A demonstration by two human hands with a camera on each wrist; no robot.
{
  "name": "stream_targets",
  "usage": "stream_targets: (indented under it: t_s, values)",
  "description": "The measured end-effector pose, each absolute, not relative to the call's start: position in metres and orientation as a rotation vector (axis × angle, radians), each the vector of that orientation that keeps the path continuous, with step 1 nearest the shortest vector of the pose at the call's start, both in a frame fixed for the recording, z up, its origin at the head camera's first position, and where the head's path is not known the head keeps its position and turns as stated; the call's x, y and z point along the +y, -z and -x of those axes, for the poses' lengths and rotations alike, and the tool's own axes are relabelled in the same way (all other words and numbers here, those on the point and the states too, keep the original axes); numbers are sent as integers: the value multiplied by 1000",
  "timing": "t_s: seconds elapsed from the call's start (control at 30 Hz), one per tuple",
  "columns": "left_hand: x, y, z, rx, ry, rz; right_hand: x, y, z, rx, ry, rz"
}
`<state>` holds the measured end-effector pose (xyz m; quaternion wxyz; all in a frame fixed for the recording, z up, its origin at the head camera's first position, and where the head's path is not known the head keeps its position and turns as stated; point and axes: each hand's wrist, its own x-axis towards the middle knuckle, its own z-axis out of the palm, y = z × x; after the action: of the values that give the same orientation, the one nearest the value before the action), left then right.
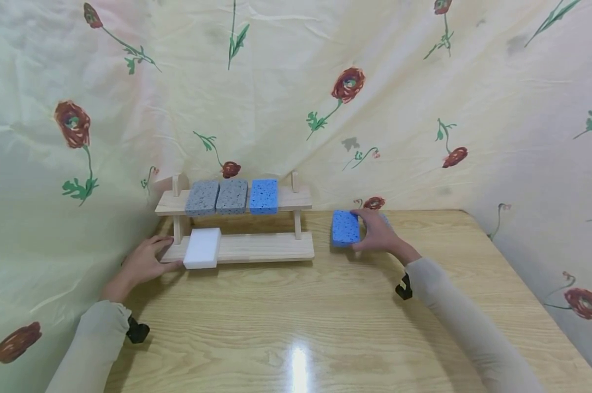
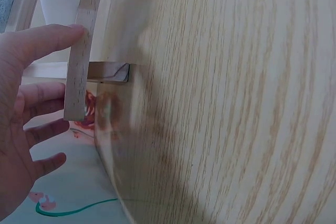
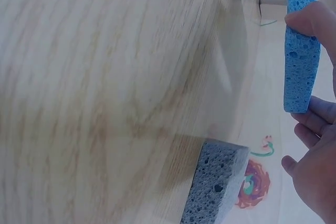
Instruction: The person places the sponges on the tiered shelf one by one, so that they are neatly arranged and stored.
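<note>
My right hand [image 1: 378,233] grips a blue sponge [image 1: 345,228] by its edges, to the right of a two-tier wooden rack [image 1: 266,248]. In the right wrist view the sponge [image 3: 300,72] is held clear of the table, thumb on one side and fingers at its lower end. My left hand [image 1: 146,263] holds the left end of the rack's lower board [image 2: 79,77], thumb on one side and fingers on the other. A white sponge [image 1: 202,248] lies on that board near the thumb. Two grey sponges [image 1: 202,197] and another blue sponge [image 1: 264,196] lean on the upper tier.
A grey sponge [image 3: 216,182] sits on the wooden table [image 1: 256,322] behind my right hand, mostly hidden in the head view. A flowered cloth [image 1: 276,120] hangs along the table's back and sides, close behind the rack.
</note>
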<state>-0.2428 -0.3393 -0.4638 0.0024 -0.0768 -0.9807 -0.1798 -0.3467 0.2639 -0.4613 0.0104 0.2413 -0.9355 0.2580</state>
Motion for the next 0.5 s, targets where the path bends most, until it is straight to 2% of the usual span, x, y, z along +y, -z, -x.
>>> stream_targets:
  t_s: [0.5]
  values:
    - [-339,462,243,-3094,552,242,247,449,335,-2879,-850,-854]
